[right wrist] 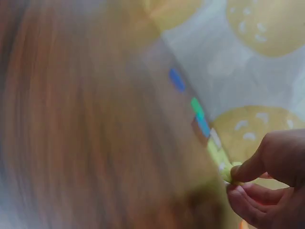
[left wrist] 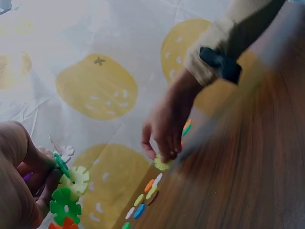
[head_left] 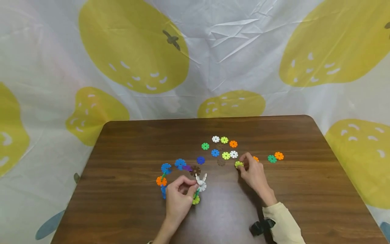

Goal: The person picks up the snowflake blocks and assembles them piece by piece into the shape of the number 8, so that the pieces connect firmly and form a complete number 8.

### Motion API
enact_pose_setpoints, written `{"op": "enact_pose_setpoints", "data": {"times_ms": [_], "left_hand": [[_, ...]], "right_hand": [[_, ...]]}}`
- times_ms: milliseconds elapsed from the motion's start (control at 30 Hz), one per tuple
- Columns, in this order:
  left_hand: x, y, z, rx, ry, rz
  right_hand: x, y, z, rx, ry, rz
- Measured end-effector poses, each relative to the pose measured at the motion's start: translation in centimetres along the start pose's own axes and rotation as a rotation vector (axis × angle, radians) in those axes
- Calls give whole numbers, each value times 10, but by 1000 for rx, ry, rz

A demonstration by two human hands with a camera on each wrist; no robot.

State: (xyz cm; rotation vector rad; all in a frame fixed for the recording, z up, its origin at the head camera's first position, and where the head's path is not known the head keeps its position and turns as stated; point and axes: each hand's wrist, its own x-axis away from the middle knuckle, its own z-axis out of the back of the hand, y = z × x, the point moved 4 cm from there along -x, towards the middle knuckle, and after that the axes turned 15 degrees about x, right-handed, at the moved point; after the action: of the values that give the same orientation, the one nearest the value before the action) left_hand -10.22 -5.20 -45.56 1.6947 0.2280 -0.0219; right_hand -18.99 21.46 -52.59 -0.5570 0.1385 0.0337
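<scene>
In the head view my left hand [head_left: 179, 200] grips a curved chain of interlocking plastic discs at its white pieces [head_left: 201, 185]. Along the chain are blue [head_left: 166, 168], orange [head_left: 161, 181], brown [head_left: 195, 170] and yellow-green discs [head_left: 196, 200]. The left wrist view shows its green disc [left wrist: 66, 206] close up, though my fingers hide part of the chain. To the right, my right hand [head_left: 254, 174] pinches a loose yellow-green disc [head_left: 239, 164] between thumb and finger, at the table's surface. That pinch also shows in the right wrist view, where the disc [right wrist: 233, 174] is partly covered.
Several loose discs lie mid-table, among them a white disc [head_left: 215, 139], a green disc [head_left: 205, 146] and a dark blue disc [head_left: 200, 160]. Farther right, an orange disc [head_left: 279, 156] touches a green one [head_left: 272, 159]. Behind the wooden table [head_left: 137, 142] hangs a fruit-patterned cloth [head_left: 195, 74].
</scene>
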Motion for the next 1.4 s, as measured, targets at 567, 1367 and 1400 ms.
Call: {"op": "enact_pose_setpoints", "data": {"times_ms": [567,1367,1400], "left_hand": [[5,4,-7,-175,3,-292],[9,5,-5,-107,22,-280],[9,5,-5,-103,28,-288]], "right_hand": [[34,-100,44,-716,-110,264],[45,-113,34,-688,-43,301],[46,-113,33,-687,-29,306]]}}
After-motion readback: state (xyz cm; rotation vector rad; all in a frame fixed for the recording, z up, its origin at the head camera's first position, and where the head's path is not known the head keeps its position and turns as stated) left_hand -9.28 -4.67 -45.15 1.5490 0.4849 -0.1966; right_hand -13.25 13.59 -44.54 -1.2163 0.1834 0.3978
